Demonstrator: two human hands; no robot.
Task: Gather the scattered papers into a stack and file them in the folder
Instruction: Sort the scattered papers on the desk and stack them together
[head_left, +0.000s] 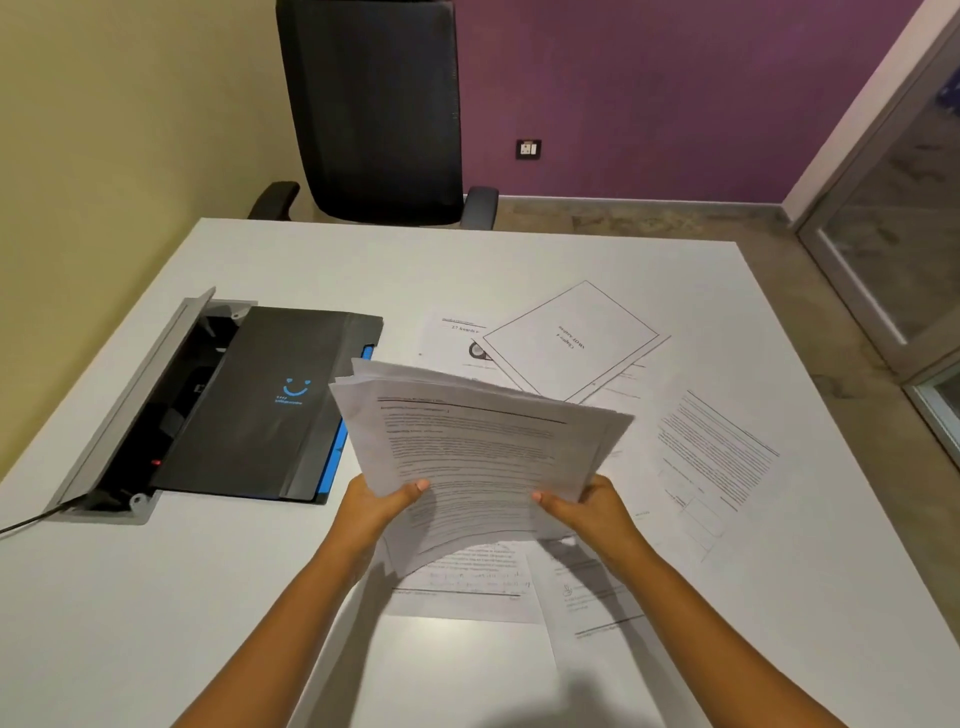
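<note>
I hold a loose stack of printed papers above the white table, tilted up towards me. My left hand grips its lower left edge and my right hand grips its lower right edge. A black folder with a blue smiley logo lies shut on the table to the left of the stack. Several loose sheets lie flat on the table: a bordered title page, a text page at the right, and two pages under my hands.
An open grey cable hatch is sunk into the table at the left, partly under the folder. A black office chair stands behind the far table edge. A glass door is at the right.
</note>
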